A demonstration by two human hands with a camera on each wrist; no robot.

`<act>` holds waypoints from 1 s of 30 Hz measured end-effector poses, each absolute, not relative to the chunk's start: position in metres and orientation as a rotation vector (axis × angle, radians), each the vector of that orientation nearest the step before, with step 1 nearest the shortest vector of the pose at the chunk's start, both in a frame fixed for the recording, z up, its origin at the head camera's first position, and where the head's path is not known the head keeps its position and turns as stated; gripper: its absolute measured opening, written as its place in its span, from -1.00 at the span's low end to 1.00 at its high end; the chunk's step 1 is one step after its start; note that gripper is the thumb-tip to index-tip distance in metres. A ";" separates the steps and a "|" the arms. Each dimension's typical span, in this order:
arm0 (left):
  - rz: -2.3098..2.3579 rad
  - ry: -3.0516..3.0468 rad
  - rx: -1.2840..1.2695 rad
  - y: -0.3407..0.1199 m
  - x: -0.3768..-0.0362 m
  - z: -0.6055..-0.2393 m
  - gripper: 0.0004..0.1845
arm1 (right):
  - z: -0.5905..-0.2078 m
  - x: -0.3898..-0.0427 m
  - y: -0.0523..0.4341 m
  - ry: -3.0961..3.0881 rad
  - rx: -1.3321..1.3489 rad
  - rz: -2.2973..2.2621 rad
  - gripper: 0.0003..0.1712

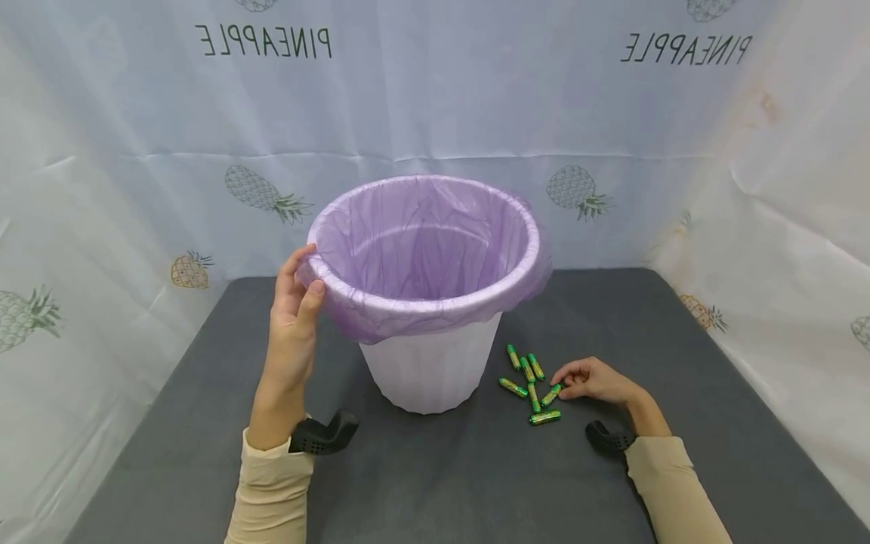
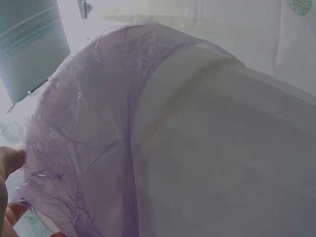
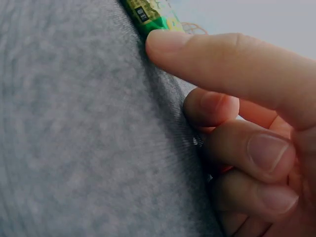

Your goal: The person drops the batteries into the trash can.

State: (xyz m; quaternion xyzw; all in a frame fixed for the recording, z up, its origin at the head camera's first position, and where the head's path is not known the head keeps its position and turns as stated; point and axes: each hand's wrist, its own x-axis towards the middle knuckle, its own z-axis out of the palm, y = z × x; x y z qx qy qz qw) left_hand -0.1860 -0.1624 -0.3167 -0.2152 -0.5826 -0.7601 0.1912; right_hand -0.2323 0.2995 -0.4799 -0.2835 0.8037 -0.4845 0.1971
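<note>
A white trash bin [image 1: 430, 370] stands on the table, its rim covered by a purple plastic liner [image 1: 421, 261]. At the bin's left side my left hand [image 1: 291, 325] grips the lined rim, thumb toward the front. The left wrist view shows fingertips at the edge of the liner [image 2: 84, 128]. Several green batteries lie right of the bin. My right hand [image 1: 598, 380] is at the nearest one, a green and yellow battery [image 1: 551, 395], pinching it between thumb and forefinger. In the right wrist view a fingertip touches the end of the battery [image 3: 150, 15], while the other fingers are curled.
Close beside the right hand are other batteries, including one battery [image 1: 545, 417] in front and another battery [image 1: 513, 387] nearer the bin. The dark grey table [image 1: 435, 483] is bordered by a pineapple-print curtain [image 1: 435, 106]. Black wrist cameras sit on both wrists.
</note>
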 end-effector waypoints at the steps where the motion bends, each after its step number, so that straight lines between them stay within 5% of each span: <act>1: -2.134 -1.637 -0.604 -0.162 -0.186 -0.317 -0.58 | -0.479 -0.232 0.299 2.261 -0.784 -1.352 -0.72; 30: -2.116 -1.669 -0.622 -0.164 -0.185 -0.317 -0.57 | -0.474 -0.229 0.302 2.384 -0.646 -1.345 -0.75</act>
